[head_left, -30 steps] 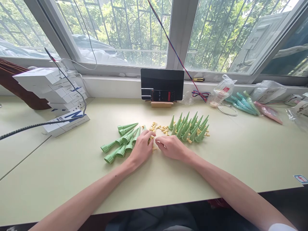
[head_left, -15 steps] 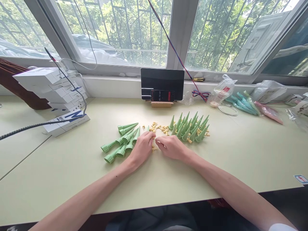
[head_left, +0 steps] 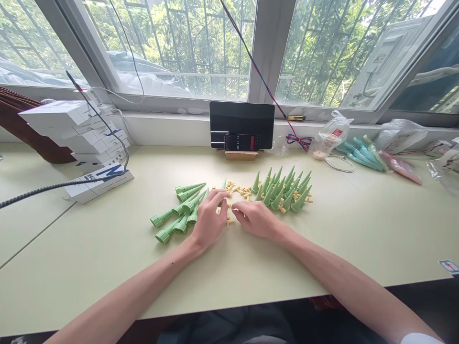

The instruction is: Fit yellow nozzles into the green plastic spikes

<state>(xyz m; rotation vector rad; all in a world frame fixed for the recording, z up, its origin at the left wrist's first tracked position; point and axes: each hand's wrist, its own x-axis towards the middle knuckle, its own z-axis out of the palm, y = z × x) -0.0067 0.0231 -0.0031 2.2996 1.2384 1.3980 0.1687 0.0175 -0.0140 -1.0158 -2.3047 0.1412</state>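
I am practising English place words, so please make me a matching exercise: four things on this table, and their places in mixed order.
Things:
1. lying green cones
2. upright green cones
3. stacked white boxes
4. phone

Places:
A. in front of the dark tablet
B. far left
C. just beyond the right hand
D. beside the left hand

Pairs: 1-D, 2-C, 3-B, 4-A.
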